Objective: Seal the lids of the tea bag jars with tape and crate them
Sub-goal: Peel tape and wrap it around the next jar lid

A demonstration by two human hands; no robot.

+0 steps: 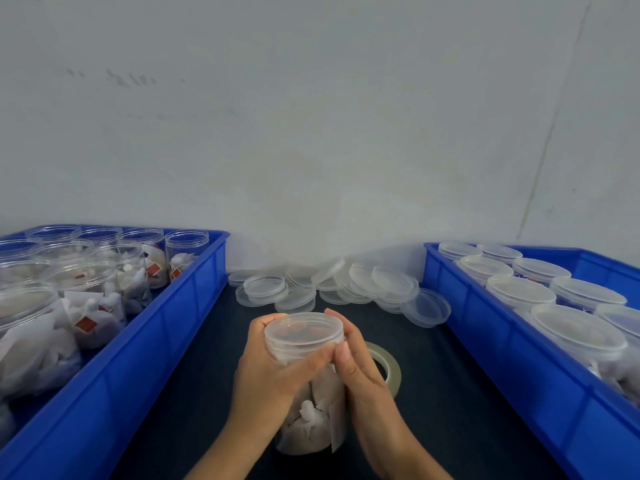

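Note:
A clear jar of tea bags (313, 420) with a translucent lid (304, 332) stands on the dark table between my hands. My left hand (268, 372) grips the jar just under the lid, thumb across the front. My right hand (356, 365) holds the lid's right side, its thumb pressing beside the left thumb. A roll of clear tape (389, 368) lies flat on the table behind my right hand, partly hidden by it.
A blue crate (194, 292) on the left holds several open jars of tea bags. A blue crate (485, 327) on the right holds several lidded jars. A heap of loose lids (332, 284) lies at the back by the white wall.

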